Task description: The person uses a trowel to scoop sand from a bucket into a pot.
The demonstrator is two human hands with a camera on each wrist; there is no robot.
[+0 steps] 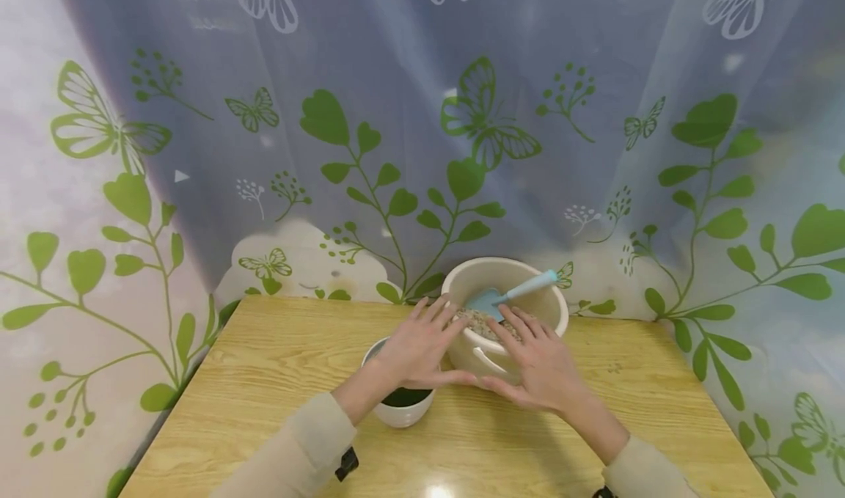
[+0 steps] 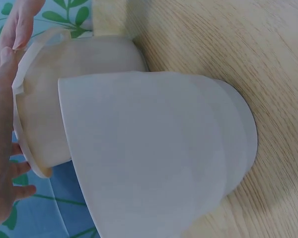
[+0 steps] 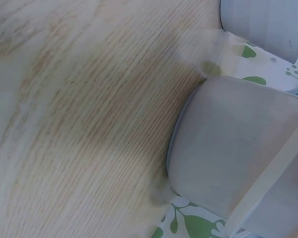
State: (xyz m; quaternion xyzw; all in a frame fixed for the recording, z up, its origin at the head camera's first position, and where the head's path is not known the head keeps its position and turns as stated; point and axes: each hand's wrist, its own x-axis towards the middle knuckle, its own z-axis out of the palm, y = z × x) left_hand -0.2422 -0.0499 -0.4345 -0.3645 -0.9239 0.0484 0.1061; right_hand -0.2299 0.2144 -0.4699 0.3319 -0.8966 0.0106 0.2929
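- The cream bucket stands near the far edge of the surface, right of centre; brown grains and a blue scoop lie inside.
- Our left hand and right hand have their fingers outstretched, grasping nothing, over its near rim; whether they touch it, we cannot tell.
- Knocking the scoop could flick grains out.
- Towards the near edge, left of the bucket, a white pot sits partly beneath our left hand; a low sweep might tip it.
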